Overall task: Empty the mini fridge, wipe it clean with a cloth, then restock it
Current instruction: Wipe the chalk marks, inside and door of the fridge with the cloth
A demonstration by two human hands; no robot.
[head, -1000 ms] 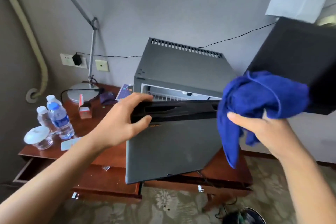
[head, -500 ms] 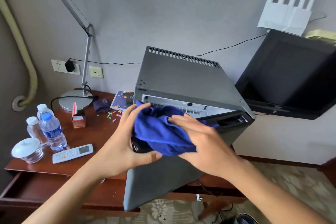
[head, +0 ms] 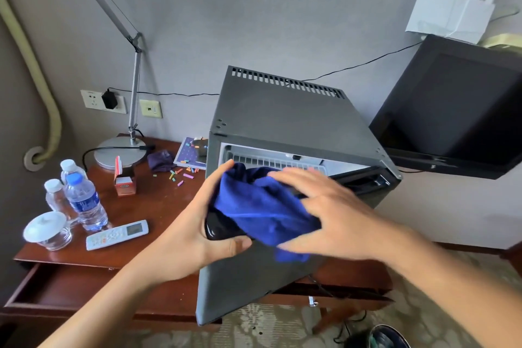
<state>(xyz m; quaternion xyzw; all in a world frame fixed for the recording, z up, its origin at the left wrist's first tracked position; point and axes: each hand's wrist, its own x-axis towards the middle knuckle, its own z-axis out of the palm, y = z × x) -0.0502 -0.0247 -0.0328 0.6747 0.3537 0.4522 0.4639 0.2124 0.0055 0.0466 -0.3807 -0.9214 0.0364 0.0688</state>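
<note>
A grey mini fridge (head: 282, 121) stands on the wooden desk (head: 158, 206) with its door (head: 248, 285) partly open towards me; a strip of white interior shows above the door. My left hand (head: 192, 234) grips the black top corner of the door. A blue cloth (head: 254, 206) is bunched over the door's top edge. My right hand (head: 339, 215) lies on the cloth with fingers spread, pressing it against the door. What is inside the fridge is hidden.
Left of the fridge stand water bottles (head: 84, 203), a lidded glass cup (head: 46, 230), a white remote (head: 117, 234), a red box (head: 124, 183) and a lamp base (head: 118, 151). A desk drawer (head: 70, 285) hangs open. A black TV (head: 457, 110) sits to the right.
My right hand brought the blue cloth from the right onto the door's top edge and now spreads over it. My left hand keeps its hold on the door.
</note>
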